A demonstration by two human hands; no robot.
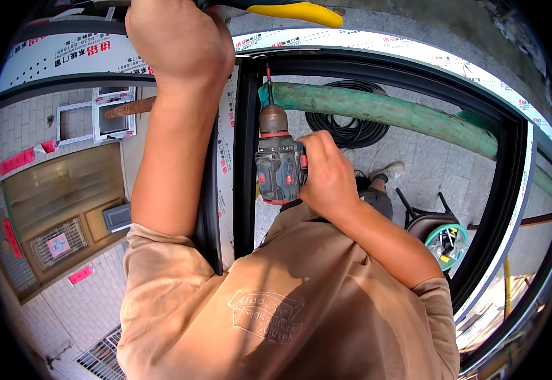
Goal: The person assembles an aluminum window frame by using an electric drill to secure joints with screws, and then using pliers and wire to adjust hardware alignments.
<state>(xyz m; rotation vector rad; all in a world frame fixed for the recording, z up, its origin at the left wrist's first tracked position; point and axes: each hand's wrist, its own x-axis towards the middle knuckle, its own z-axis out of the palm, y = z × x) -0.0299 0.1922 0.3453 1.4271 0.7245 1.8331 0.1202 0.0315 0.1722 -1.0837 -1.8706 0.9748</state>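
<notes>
My right hand (328, 170) is wrapped around the grip of a grey and black cordless drill (275, 158) with red trim. The drill points away from me, and its thin bit (268, 82) ends beside the corner of a black window frame (247, 158). Whether the tip touches the frame I cannot tell. My left hand (178, 38) reaches across the frame's far edge, its fingers hidden at the top of the picture. Just right of it is a tool's yellow and black handle (298, 11); whether my left hand grips it is unclear.
Printed white film (86, 56) covers the frame's outer faces. Through the opening show a green pole (383, 109), coiled black hose (333, 130), a dark stool (425, 218) and a teal bucket (463, 235) of small parts. At left stand a white-framed window (75, 123) and a brown door (67, 190).
</notes>
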